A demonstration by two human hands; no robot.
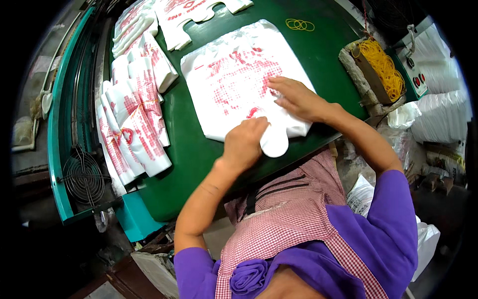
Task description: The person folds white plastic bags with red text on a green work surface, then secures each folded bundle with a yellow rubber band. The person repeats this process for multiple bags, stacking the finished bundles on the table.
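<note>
A flat stack of white plastic bags (239, 74) with red print lies in front of me on a green tabletop (172, 197). Over its near edge sticks out a white tab with a rounded end (275, 142). My left hand (244, 143) is closed, its fingers curled at the stack's near edge against the left side of this tab; the fingertips are partly hidden. Palm down, my right hand (300, 99) rests on the right part of the stack, fingers stretched out over the print.
Folded bundles of printed bags (132, 124) lie along the left, some banded in yellow. More bags (191, 15) lie at the far edge. Several loose yellow rubber bands (300, 25) are at the back right, near a box of rubber bands (381, 70). A coiled wire guard (83, 177) stands left.
</note>
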